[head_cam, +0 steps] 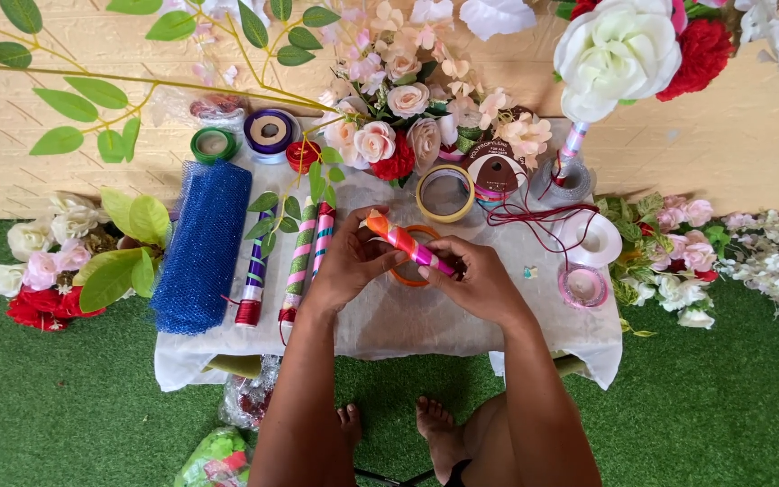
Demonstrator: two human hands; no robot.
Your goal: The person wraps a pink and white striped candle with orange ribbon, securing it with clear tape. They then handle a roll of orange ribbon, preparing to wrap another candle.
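Head view: ribbon-wrapped stick (405,242) held between left hand (346,261) and right hand (472,280)

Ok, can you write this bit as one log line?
left hand: holds ribbon-wrapped stick | right hand: holds its other end | under it: orange ring | table

There is one view only, from the camera on my head. It looks steeply down from above the near edge of the worktop (389,334), facing the pale wall (714,135) beyond it, close enough that my forearms fill the bottom of the frame.
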